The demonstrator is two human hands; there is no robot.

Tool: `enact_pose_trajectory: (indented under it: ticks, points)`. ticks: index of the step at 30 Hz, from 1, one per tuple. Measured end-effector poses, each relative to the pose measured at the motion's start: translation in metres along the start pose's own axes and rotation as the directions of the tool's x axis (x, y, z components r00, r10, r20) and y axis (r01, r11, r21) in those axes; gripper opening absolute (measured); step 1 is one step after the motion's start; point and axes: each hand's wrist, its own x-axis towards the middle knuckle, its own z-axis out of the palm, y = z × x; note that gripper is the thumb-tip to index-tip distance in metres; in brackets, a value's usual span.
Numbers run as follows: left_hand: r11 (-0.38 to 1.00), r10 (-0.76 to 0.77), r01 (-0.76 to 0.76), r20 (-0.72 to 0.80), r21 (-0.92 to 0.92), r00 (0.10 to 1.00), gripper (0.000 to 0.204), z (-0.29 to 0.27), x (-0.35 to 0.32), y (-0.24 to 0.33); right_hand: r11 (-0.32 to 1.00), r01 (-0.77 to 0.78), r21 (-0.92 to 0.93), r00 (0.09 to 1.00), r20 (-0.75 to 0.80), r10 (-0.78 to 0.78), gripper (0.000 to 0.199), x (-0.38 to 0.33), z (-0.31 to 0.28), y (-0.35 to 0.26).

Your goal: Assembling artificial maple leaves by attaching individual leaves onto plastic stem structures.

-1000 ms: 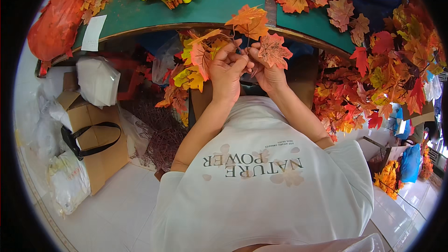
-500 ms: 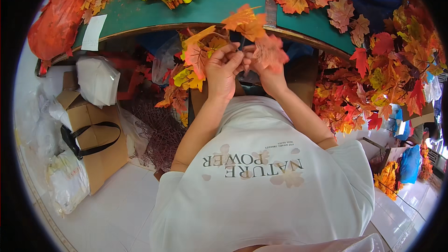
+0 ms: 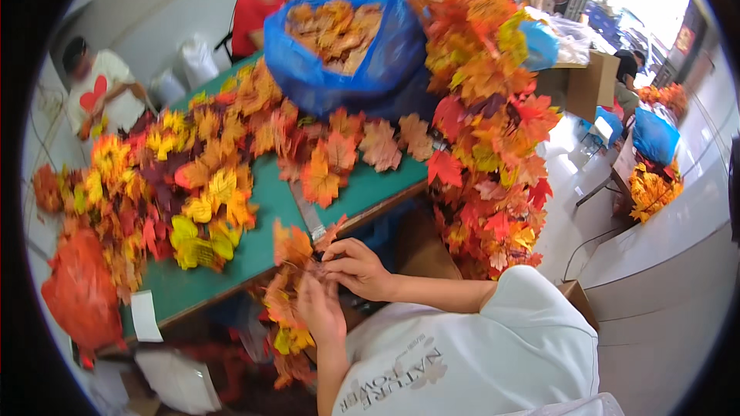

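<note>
At lower center of the frame, the left hand (image 3: 321, 314) and right hand (image 3: 364, 270) pinch a sprig (image 3: 293, 245), apparently mid-assembly; fastening it likely calls for steady fingers next.

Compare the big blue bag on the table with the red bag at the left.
The blue bag is open, showing brownish leaves inside; the red bag shows no contents. The blue bag looks larger than the red bag. Both look like crinkled plastic.
</note>
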Motion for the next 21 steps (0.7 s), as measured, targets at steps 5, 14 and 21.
enact_pose_trajectory:
  ticks: [5, 14, 21]
  points:
    - [0.887, -0.364, -0.272, 0.927, 0.373, 0.084, 0.063, 0.028, -0.017, 0.097, 0.914, -0.118, 0.388, 0.823, -0.476, 0.309, 0.026, 0.085, -0.095, -0.014]
    - [0.192, -0.115, -0.487, 0.512, 0.852, 0.851, 0.064, -0.008, 0.026, 0.059, 0.940, 0.325, -0.102, 0.532, -0.802, -0.271, 0.021, 0.240, -0.366, -0.089]
    - [0.726, -0.633, 0.144, 0.572, 0.672, 0.521, 0.055, 0.020, 0.042, -0.072, 0.582, -0.003, -0.813, 0.937, -0.205, -0.282, 0.019, 0.391, -0.416, 0.027]
